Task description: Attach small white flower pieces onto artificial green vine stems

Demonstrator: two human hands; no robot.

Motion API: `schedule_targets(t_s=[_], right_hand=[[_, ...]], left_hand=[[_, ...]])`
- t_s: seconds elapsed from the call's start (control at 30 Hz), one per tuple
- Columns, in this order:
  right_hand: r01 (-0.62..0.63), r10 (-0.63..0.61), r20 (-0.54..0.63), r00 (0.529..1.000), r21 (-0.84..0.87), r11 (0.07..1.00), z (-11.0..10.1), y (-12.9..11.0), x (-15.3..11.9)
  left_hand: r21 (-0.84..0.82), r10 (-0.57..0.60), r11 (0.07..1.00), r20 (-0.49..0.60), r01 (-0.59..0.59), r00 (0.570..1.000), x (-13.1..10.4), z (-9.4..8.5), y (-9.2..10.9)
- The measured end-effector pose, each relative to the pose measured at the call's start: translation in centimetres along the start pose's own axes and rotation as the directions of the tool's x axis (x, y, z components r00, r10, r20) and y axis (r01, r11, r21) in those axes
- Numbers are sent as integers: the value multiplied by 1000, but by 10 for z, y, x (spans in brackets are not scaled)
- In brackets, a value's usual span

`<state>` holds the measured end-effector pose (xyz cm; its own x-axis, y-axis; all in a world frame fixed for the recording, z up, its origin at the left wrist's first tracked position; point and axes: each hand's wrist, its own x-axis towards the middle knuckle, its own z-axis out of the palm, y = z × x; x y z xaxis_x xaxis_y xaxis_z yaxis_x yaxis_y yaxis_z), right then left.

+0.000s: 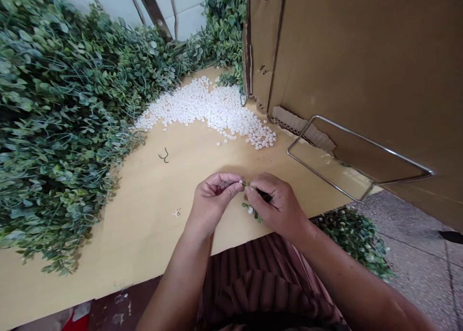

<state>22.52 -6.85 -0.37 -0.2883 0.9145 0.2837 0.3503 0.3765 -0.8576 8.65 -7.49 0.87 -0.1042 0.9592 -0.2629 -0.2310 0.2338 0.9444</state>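
My left hand (212,196) is closed, its thumb and fingertip pinching a small white bead-like piece (241,181). My right hand (277,201) is closed on an artificial leaf sprig (258,216), whose green tip meets the white piece between my two hands. Another white piece (250,209) shows among the sprig's leaves below my right thumb. Part of the sprig is hidden by my right fingers. Beyond both hands lies a wide pile of small white pieces (213,107) on the tan tabletop (144,191).
A heap of artificial greenery (72,119) covers the left side. At the right stand a large cardboard box (358,61) and a bent metal wire frame (325,179). More greenery (356,242) sits below the table's right edge. A green stem scrap (164,155) and white scrap (176,212) lie left.
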Motion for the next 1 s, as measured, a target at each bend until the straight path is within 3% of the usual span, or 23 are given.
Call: schedule_targets(t_s=[0.37,1.0], right_hand=[[9,-10,23,1000,12,1000,-1,1,0],[27,-27,16,1000,27,999,0,2,-2]], left_hand=[[14,-69,998,37,68,997,1,-4,-1],[-3,-75,997,90,75,993,4,-4,-1]])
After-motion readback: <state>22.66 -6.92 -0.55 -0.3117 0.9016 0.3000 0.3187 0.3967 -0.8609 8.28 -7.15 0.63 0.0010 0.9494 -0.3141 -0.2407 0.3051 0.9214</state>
